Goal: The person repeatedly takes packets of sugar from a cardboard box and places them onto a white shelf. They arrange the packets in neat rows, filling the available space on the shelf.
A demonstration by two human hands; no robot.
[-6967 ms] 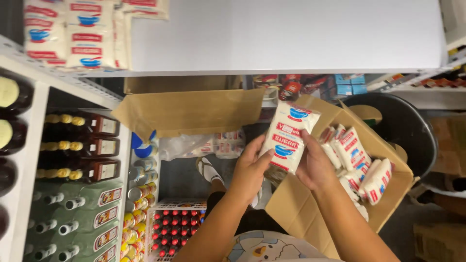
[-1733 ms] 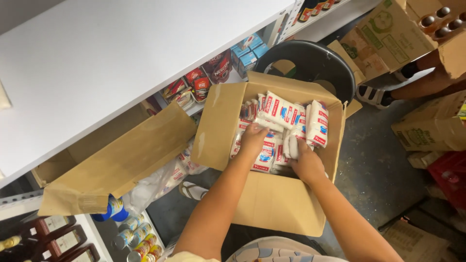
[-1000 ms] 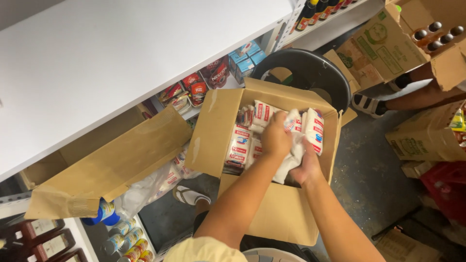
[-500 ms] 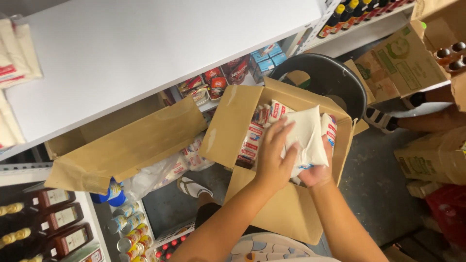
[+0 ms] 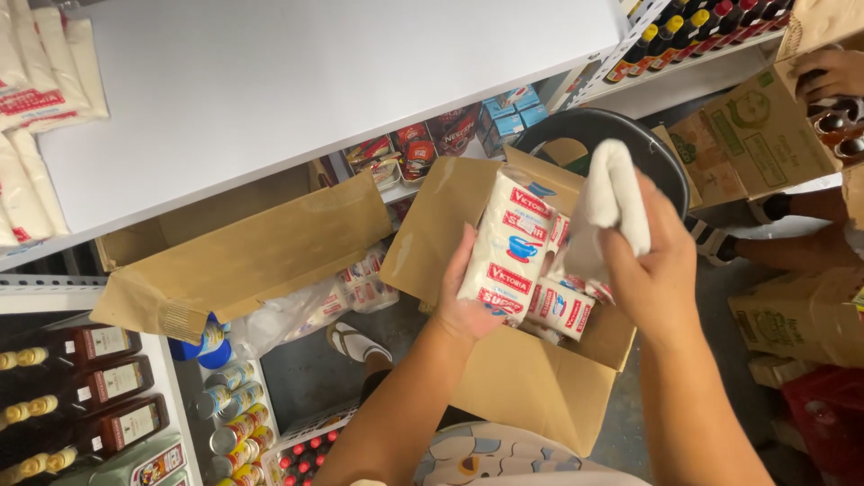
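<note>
My left hand (image 5: 468,301) grips a white sugar packet (image 5: 508,252) with red and blue print, held upright above the open cardboard box (image 5: 531,387). My right hand (image 5: 652,270) holds a second white packet (image 5: 612,202), its plain back showing, raised a little higher to the right. More sugar packets (image 5: 562,306) lie inside the box below both hands. Several white packets (image 5: 40,99) are stacked on the white shelf (image 5: 315,81) at the far left.
A black bin (image 5: 598,135) stands behind the box. Another open box (image 5: 261,247) sits under the shelf. Bottles (image 5: 99,396) and cans (image 5: 238,423) fill lower left racks. A co-worker's hand (image 5: 823,72) and sandalled foot (image 5: 715,238) are by cartons (image 5: 765,135) at right.
Both hands have risen out of the box. The packets they held together half a second ago are now split, one in each hand, the right one lifted higher.
</note>
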